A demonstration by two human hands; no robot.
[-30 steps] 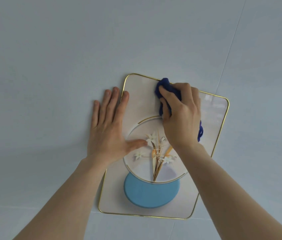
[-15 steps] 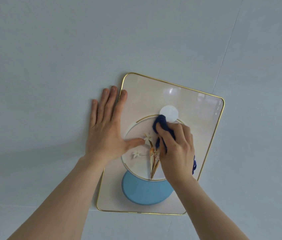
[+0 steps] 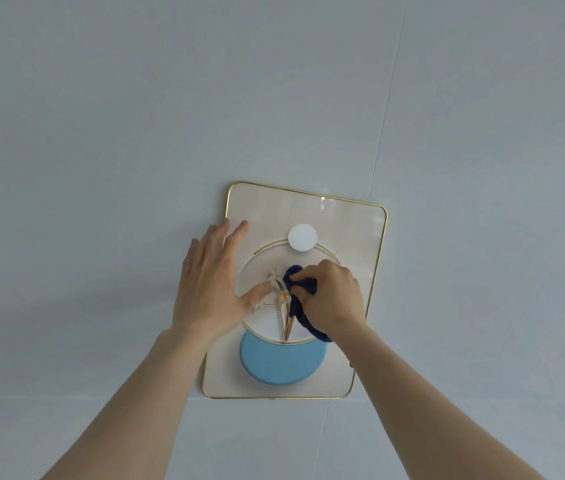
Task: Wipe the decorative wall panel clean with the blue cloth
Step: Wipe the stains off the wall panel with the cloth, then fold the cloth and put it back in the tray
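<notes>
The decorative wall panel [image 3: 350, 230] is a cream rectangle with a thin gold rim, fixed on a pale wall. It carries a white disc, a gold ring with small white flowers and gold stems, and a light blue disc at the bottom. My right hand [image 3: 333, 299] is closed on the dark blue cloth [image 3: 300, 292] and presses it against the ring's right half, beside the stems. My left hand [image 3: 211, 285] lies flat with fingers spread over the panel's left edge, thumb touching the flowers.
The pale grey wall [image 3: 135, 133] surrounds the panel, with thin seams running up to the right and across below the panel. Both bare forearms reach up from the bottom of the view.
My right hand has carried the cloth down from the panel's top to the ring's middle, uncovering the white disc. My left hand has stayed pressed on the left edge.
</notes>
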